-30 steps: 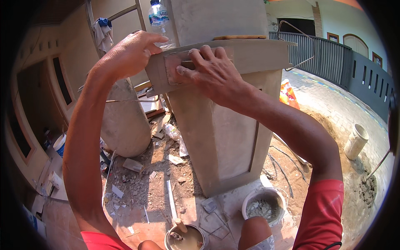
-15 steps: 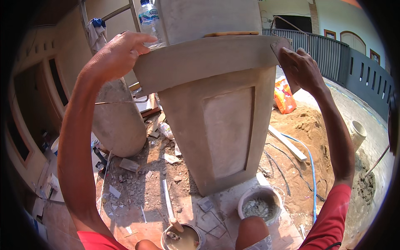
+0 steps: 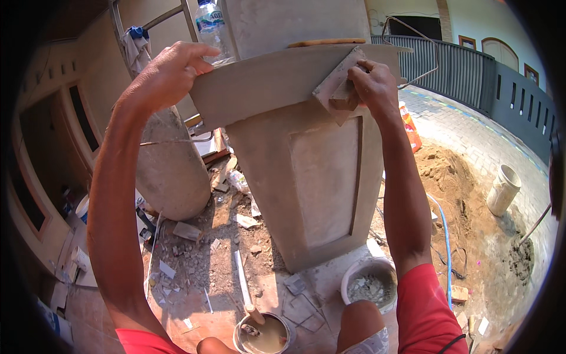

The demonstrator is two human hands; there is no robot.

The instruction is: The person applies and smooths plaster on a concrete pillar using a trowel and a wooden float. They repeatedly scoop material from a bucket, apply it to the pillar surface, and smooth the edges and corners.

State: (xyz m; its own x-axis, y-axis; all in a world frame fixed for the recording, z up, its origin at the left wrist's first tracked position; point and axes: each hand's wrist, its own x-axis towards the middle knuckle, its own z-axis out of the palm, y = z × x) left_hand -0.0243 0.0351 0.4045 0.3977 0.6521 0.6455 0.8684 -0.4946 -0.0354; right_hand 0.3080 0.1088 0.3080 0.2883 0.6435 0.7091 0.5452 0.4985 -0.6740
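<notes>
A grey plastered column (image 3: 259,177) stands in front of me, with a recessed panel below and a broad, gently curved ledge (image 3: 253,88) across its upper part. My left hand (image 3: 168,74) grips the ledge's upper left corner, its fingers at the top edge and the thumb in front. My right hand (image 3: 374,88) is closed around the block handle of a plastering float (image 3: 336,85). The float's thin plate is tilted against the right part of the ledge, its lower corner reaching below the ledge. A wooden strip (image 3: 327,42) lies on top.
A bucket of murky water (image 3: 277,333) with a wooden-handled tool and another bucket (image 3: 348,289) stand by my knees. Rubble (image 3: 194,233) covers the ground at left. Sand (image 3: 442,177), a blue hose (image 3: 445,236) and a pale bucket (image 3: 504,189) are at right. A water bottle (image 3: 211,29) stands behind.
My right hand has moved the float leftward from the ledge's right end onto its front face. My left hand remains at the left corner.
</notes>
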